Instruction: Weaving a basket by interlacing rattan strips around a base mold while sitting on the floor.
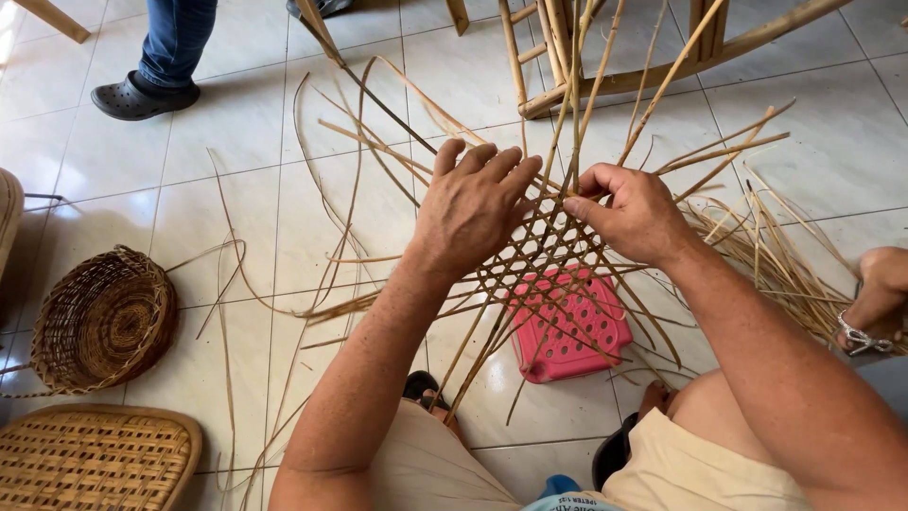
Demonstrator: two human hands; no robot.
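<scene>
An open lattice of thin cane strips [549,255] is spread over a pink perforated plastic stool [567,326] between my knees. My left hand [473,203] lies flat on the lattice's left part, fingers spread and pressing the strips down. My right hand [636,213] pinches one upright cane strip [574,114] between thumb and forefinger at the lattice's far edge. Long loose strip ends fan out in all directions over the tiled floor.
A round woven basket [104,320] and a flat woven panel [90,459] lie at the left. Another person's leg and dark shoe [142,95] stand at the top left, and a foot [875,303] at the right. A wooden frame [605,57] stands behind. A pile of cane strips [766,255] lies right.
</scene>
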